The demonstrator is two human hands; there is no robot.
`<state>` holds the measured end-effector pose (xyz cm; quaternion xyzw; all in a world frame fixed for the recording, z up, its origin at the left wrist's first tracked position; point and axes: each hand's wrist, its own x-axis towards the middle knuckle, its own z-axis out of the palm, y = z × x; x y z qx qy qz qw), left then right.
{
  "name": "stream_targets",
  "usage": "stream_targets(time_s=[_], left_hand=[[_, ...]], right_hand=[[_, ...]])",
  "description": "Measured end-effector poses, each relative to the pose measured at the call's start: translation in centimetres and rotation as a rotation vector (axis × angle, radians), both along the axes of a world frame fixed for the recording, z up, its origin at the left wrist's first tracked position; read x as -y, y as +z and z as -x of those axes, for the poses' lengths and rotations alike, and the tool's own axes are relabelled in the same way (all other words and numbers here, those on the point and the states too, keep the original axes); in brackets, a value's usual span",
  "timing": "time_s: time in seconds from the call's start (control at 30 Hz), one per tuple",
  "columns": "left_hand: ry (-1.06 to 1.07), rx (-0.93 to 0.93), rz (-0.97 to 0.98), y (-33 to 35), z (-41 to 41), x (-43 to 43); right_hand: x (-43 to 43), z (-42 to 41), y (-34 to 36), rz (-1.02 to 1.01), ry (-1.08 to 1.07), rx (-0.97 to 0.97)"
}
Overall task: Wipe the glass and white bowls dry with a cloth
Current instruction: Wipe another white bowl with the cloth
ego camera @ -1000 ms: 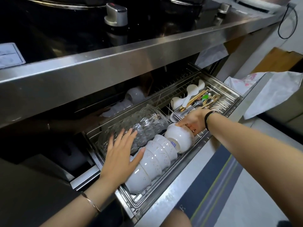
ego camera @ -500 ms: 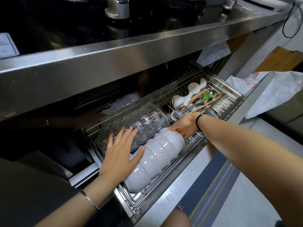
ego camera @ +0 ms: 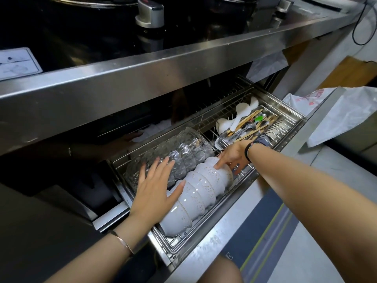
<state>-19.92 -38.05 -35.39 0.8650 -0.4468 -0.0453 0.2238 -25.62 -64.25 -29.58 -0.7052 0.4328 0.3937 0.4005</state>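
White gold-speckled ceramic bowls, nested in a row on their sides, in the near lane of a pulled-out stainless-steel wire drawer rack under a brushed steel counter edge. Just behind, touching along the row, a similar nest of clear patterned glass bowls, also on their sides.

Left hand released and flat, fingers straight and spread over the near end of the glass nest, thumb stretched out against the white row; thin metal bangle on that wrist.

Right hand at the far end of the white row: index finger extended onto the top of the last bowl, remaining fingers loosely bent just beyond it, gripping nothing; black band round the wrist. White row thus between the two hands, left at its near half, right at its far end.

Farther right in the same rack, a steel cutlery tray with white ceramic soup spoons, wooden chopsticks and metal spoons. Above the counter edge, a black glass cooktop with a silver knob. Off to the right, a white plastic bag, well apart from the bowls.
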Motion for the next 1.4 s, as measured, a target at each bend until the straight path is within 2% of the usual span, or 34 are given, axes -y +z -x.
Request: stream_targets(time_s=[0.2,0.33,0.53,0.67,0.77,0.9,0.97,1.13,1.3,1.4], left_hand=[[-0.006,0.017,-0.031,0.0,-0.1,0.0],[-0.014,0.022,-0.067,0.1,0.0,0.1],[-0.095,-0.078,-0.166,1.6,0.5,-1.0],[-0.123,-0.146,-0.136,6.8,0.6,-1.6],[-0.16,-0.1,-0.081,12.0,0.2,-2.7],[-0.161,-0.016,0.066,19.8,-0.6,-6.7],[-0.157,-0.039,0.14,23.2,-1.0,-9.7],[-0.115,-0.111,0.288,27.8,-2.2,-18.4],[0.107,-0.094,0.398,30.2,-4.8,-28.3],[0.205,-0.074,0.392,30.4,-6.3,-32.8]], right_hand=[[-0.8,0.8,2.4,0.093,0.019,0.141],[-1.7,2.0,4.5,0.086,0.023,0.264],[-5.1,5.2,7.0,0.142,-0.043,0.612],[-9.5,6.7,9.8,0.25,-0.078,0.897],[-13.2,6.8,12.8,0.325,-0.056,1.084],[-18.3,6.2,18.0,0.343,-0.048,1.326],[-20.7,5.5,20.4,0.325,-0.055,1.421],[-26.8,2.9,23.9,0.306,0.08,1.482],[-34.3,-1.8,24.8,0.269,0.291,1.476],[-38.0,-4.1,24.8,0.258,0.392,1.46]])
